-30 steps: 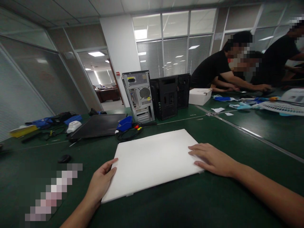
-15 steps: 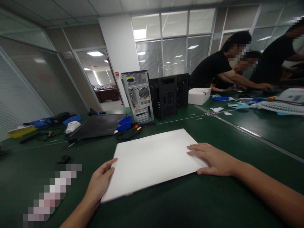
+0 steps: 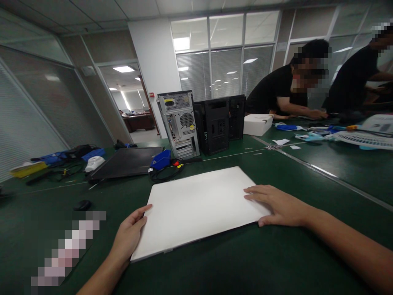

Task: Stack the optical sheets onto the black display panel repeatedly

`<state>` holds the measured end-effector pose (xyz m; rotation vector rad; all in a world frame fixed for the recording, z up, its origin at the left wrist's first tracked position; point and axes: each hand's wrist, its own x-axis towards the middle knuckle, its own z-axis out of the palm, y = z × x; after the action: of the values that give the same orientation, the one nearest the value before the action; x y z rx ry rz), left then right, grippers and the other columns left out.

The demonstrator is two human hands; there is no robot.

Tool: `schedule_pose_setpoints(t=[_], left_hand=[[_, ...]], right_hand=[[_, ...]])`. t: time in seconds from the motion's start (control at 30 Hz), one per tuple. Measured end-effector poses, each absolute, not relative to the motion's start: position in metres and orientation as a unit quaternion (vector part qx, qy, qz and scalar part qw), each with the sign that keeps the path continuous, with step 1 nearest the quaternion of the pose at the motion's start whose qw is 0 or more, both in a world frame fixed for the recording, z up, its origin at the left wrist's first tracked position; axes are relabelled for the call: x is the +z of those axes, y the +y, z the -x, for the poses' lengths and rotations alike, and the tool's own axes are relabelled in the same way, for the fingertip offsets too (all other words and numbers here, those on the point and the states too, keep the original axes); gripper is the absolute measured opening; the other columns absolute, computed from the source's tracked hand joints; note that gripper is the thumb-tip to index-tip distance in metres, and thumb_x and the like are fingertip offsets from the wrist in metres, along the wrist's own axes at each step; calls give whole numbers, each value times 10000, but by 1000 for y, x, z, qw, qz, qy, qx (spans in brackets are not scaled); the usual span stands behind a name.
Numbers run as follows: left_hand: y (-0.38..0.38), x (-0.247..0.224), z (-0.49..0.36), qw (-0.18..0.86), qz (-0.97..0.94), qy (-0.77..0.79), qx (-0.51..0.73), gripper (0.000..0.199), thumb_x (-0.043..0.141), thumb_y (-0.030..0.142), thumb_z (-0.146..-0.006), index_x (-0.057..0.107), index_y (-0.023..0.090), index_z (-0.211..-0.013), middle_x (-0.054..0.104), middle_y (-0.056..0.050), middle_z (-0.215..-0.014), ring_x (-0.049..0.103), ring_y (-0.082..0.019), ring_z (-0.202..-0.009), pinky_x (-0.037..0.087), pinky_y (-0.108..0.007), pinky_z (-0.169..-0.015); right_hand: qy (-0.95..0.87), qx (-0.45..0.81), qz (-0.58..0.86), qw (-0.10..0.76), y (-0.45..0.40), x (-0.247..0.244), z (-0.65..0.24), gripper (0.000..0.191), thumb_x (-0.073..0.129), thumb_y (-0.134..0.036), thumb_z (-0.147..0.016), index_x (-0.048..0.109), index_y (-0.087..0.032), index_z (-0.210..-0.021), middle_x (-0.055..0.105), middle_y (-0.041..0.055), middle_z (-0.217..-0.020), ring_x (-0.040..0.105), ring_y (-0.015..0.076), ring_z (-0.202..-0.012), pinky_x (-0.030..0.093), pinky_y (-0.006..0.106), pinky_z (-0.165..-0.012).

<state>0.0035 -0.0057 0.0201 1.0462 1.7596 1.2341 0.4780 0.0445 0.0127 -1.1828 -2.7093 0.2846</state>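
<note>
A flat white rectangular panel [image 3: 196, 211] with a thin dark rim along its near edge lies at a slant over the green table in front of me. My left hand [image 3: 129, 231] is closed on its left edge, fingertips on the white face. At the opposite end, my right hand [image 3: 276, 207] holds the right edge, its fingers spread over the top face and its thumb at the near corner. What lies under the panel is hidden.
Behind the panel stand a silver computer case [image 3: 181, 127] and black cases [image 3: 216, 127]. A dark flat screen [image 3: 127, 162], a blue tool with cables [image 3: 161, 159] and a black mouse-like object [image 3: 82, 205] are left. People [image 3: 276, 92] work by a white box [image 3: 258, 124].
My hands and the panel stay almost in place; the right hand shifts very slightly right. Across the table, a person in black has drawn an outstretched arm in and turned their head.
</note>
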Motion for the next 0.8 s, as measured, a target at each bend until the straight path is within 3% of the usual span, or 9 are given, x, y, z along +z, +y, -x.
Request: schedule_pose_setpoints(t=[0.33,0.53,0.8], left_hand=[[-4,18,-2,382,-373,678,506,457,590,205,-641,702,152,-1081,708,-48,-978,537,-118,-590,376,-213,-497],[-6,18,0,398,-353,664,526,379,616,186,-655,729,183,-1017,705,-37,-1028,562,-100,-610,404,-189,-500],[-6,15,5,476,-293,621,550,450,678,164,-663,662,185,-1112,681,-5,-659,542,-97,-437,386,-189,-393]], right_hand=[[-913,115,380,96,46,11,-479,798,572,-648,-751,328,-320,-1437,321,41,-1478,298,326,-1331,251,527,-1083],[-916,113,376,88,45,12,-478,787,572,-624,-766,308,-323,-1444,316,37,-1480,286,314,-1343,248,528,-1087],[-937,24,335,94,37,21,-468,778,560,-580,-800,273,-288,-1462,307,86,-1481,288,307,-1346,222,571,-1085]])
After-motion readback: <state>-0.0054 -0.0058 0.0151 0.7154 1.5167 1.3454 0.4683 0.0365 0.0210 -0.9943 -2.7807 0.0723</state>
